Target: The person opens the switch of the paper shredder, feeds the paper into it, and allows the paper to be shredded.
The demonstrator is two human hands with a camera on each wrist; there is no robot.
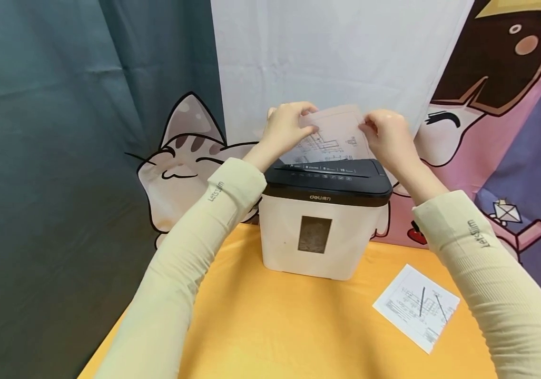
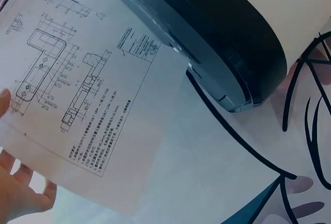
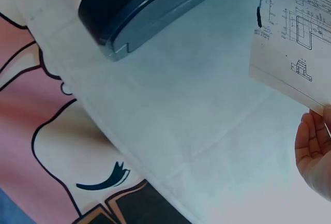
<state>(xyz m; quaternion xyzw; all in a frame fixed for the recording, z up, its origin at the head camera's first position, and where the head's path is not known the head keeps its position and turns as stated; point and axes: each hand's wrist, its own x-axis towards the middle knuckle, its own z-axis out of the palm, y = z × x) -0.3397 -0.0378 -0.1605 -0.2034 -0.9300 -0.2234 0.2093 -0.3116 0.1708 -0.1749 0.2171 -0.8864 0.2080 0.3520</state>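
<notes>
A sheet of paper (image 1: 334, 134) printed with a technical drawing is held by both hands above the paper shredder (image 1: 322, 226), a white bin with a black top. My left hand (image 1: 288, 125) pinches its left edge between thumb and fingers. At the right edge, my right hand (image 1: 387, 134) pinches it too. In the left wrist view the sheet (image 2: 77, 89) slants beside the shredder's black head (image 2: 227, 43). The right wrist view has the sheet's corner (image 3: 289, 58) above the fingers. Whether the lower edge touches the slot cannot be made out.
A second printed sheet (image 1: 417, 308), marked with two dark strokes, lies on the yellow tablecloth (image 1: 270, 321) right of the shredder. Behind stands a cloth backdrop (image 1: 341, 47) with cartoon figures. A dark grey-green curtain (image 1: 52, 158) hangs at the left.
</notes>
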